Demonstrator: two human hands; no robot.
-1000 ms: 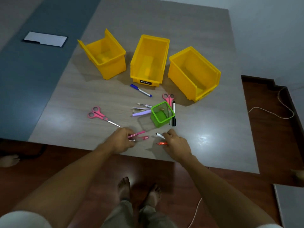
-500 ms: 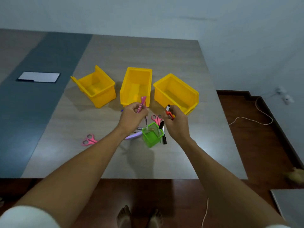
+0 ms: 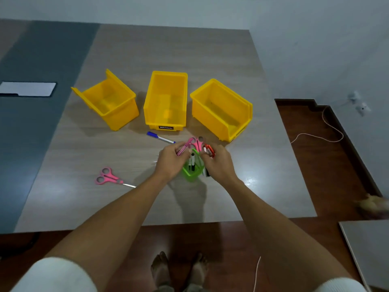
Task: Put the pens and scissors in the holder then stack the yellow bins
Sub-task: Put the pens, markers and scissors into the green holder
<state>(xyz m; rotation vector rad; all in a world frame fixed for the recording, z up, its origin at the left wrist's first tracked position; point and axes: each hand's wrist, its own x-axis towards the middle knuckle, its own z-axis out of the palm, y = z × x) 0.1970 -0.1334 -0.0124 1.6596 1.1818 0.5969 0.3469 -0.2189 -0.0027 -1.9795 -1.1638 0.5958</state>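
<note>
Pink pens (image 3: pixel 183 149) are being clamped in the left hand (image 3: pixel 168 163), orange pens (image 3: pixel 209 150) in the right hand (image 3: pixel 219 163) — both grips over the green holder (image 3: pixel 190 172) on the bench (image 3: pixel 130 157). Risk: light holder being tipped by angled insertion — pens spilling.

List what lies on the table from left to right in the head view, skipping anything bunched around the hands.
White sheet → pink scissors → left yellow bin → blue pen → middle yellow bin → right yellow bin.
</note>
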